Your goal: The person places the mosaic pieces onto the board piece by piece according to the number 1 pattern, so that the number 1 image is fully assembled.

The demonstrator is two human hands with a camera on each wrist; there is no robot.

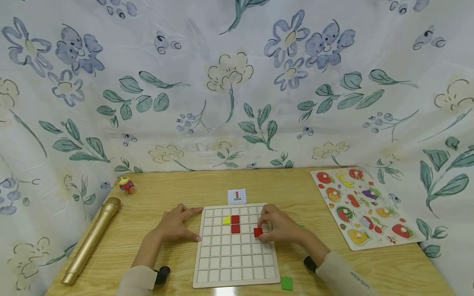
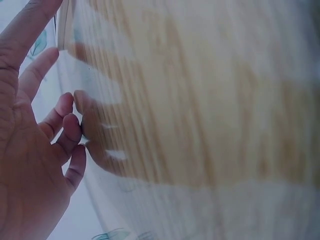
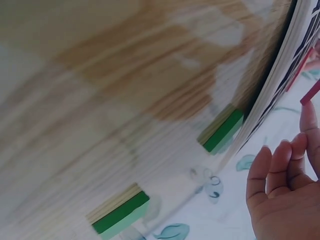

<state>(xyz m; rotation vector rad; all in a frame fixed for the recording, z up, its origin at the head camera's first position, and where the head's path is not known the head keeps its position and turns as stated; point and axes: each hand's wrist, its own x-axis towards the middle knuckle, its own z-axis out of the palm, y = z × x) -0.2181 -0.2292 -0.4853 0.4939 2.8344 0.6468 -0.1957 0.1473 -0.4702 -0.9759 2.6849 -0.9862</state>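
A square wooden grid board (image 1: 216, 274) lies on the table. On it a yellow tile (image 1: 226, 220) sits left of a red tile (image 1: 235, 219), with a second red tile (image 1: 235, 228) just below. My right hand (image 1: 281, 227) pinches another red tile (image 1: 258, 232) between thumb and fingertip over the board's right side; that red tile (image 3: 312, 92) shows at the edge of the right wrist view. My left hand (image 1: 173, 224) is spread at the board's left edge, thumb and index finger touching it. In the left wrist view, the left hand's other fingers (image 2: 67, 132) are loosely bent and hold nothing.
A small card with a coloured grid pattern (image 1: 237, 196) lies behind the board. Green tiles (image 1: 286, 283) lie to its right, one partly hidden by my right hand. A fruit picture board (image 1: 364, 205) is at right; a gold microphone (image 1: 90, 242) and small toy figure (image 1: 126, 185) at left.
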